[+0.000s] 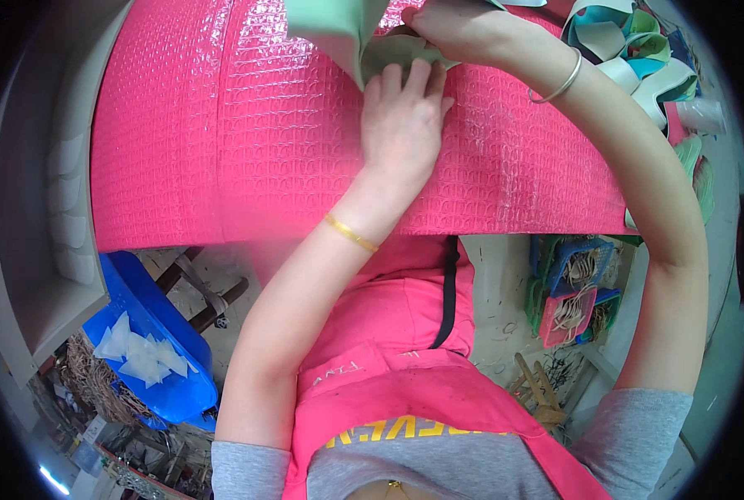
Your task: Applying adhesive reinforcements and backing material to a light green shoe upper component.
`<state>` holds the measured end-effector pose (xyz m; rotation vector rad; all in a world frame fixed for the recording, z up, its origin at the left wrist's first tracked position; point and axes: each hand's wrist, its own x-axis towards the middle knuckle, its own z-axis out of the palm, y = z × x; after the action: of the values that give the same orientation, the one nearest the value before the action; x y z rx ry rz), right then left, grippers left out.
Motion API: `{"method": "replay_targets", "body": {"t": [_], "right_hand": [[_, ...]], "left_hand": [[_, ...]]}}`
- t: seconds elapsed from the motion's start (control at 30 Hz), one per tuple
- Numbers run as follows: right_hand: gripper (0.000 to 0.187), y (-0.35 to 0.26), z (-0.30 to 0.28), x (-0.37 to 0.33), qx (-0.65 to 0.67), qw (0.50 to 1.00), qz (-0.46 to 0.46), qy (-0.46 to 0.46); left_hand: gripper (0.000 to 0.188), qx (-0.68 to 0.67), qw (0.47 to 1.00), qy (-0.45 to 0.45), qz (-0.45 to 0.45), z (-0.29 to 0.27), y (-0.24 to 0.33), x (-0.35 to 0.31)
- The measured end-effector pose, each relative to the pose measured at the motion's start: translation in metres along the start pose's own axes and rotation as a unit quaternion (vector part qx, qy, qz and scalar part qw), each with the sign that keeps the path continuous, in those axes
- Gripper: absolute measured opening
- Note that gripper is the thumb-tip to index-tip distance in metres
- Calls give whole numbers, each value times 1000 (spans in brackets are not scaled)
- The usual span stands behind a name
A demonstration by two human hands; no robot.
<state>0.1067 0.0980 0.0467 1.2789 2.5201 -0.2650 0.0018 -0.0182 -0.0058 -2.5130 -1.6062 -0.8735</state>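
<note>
A pale green, flexible sheet [330, 23] lies folded at the top edge of the view, over a pink textured table cover. My left hand [401, 117], below a yellow band on the wrist, reaches up to the sheet's near fold with its fingers bent onto it. From the right my right arm curves round, a silver bangle on it, and my right hand [451, 27] bends over the same sheet, close to the left fingertips. The frame's top edge cuts off part of the right hand, and the sheet's far part is out of view.
Curled strips [614, 37] in white, green and teal pile up at the table's far right. A blue bin [159, 333] with white translucent pieces stands below left, beside a grey shelf [22, 208]. Small coloured baskets [568, 312] with cords sit below right.
</note>
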Motion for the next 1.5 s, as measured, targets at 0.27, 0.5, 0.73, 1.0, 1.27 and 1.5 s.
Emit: {"method": "replay_targets", "body": {"t": [0.27,0.5,0.73,1.0,1.27,1.5], "right_hand": [[27,-2,-28,-5,-150,976,-85,136],[22,59,-29,-48,-140,966,-194,100],[20,7,-20,-63,240,958,-158,-29],[37,-75,7,-22,210,969,-115,57],[39,-91,-8,-25,274,962,-6,-3],[31,-95,-2,-26,286,958,-6,22]], "left_hand": [[33,4,1000,18,-7,14,2,6],[11,218,946,10,241,-6,-2,44],[13,245,867,-243,359,-90,-44,-4],[25,260,924,-176,218,-92,-53,-56],[34,200,965,-104,134,-84,-61,-77],[41,69,994,-68,53,-80,-66,-85]]}}
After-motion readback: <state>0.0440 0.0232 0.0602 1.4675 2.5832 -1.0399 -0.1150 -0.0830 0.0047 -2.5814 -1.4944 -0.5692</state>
